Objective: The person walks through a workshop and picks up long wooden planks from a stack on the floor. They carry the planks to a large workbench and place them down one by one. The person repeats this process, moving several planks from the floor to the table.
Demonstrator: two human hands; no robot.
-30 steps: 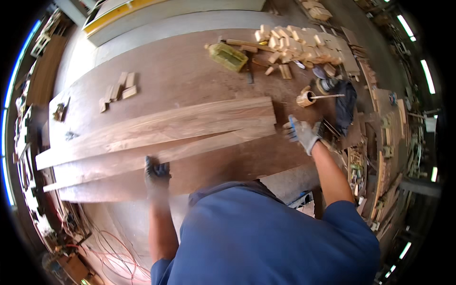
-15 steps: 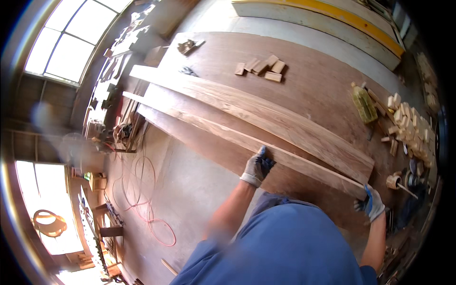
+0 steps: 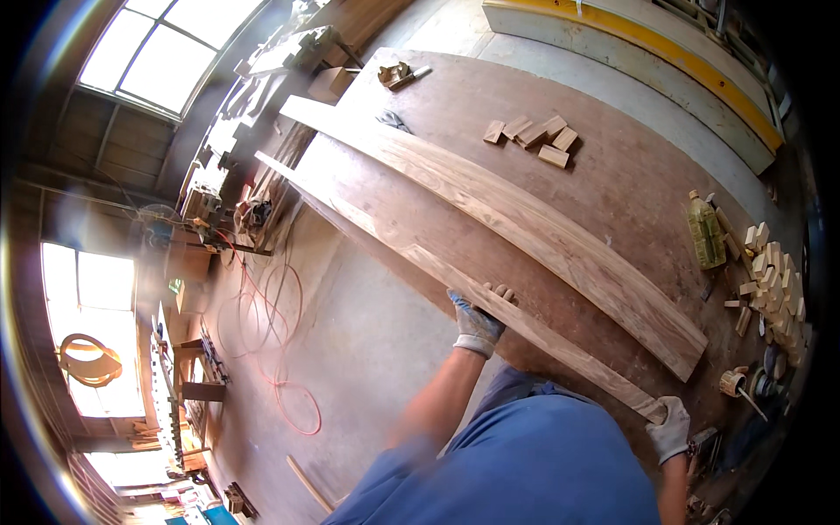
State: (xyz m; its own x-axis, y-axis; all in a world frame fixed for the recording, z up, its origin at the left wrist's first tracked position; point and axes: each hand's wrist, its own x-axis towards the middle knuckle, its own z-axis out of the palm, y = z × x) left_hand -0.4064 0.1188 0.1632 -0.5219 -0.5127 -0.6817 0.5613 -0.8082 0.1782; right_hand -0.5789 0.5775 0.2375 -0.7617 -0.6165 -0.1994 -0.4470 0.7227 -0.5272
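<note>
A long, narrow wooden board [image 3: 551, 334] runs slantwise from the far left to the near right, along the near edge of the plywood worktop [image 3: 604, 197]. My gloved left hand [image 3: 478, 328] is closed around its middle, with fingertips showing past the far edge. At the near right end, my gloved right hand [image 3: 671, 429] grips the board's tip. A wider wooden board [image 3: 516, 223] lies on the worktop just beyond, separated from the held one by a wedge of bare surface.
Several small wood blocks [image 3: 553, 156] lie at the far side. On the right are a yellowish bottle [image 3: 705, 232], a pile of pale blocks [image 3: 774, 284] and a tape roll [image 3: 732, 382]. A reddish hose [image 3: 293, 407] coils on the floor at left.
The narrow board has shifted toward me, widening the gap to the wider board. Both hands have changed their hold on it. My view has turned a little.
</note>
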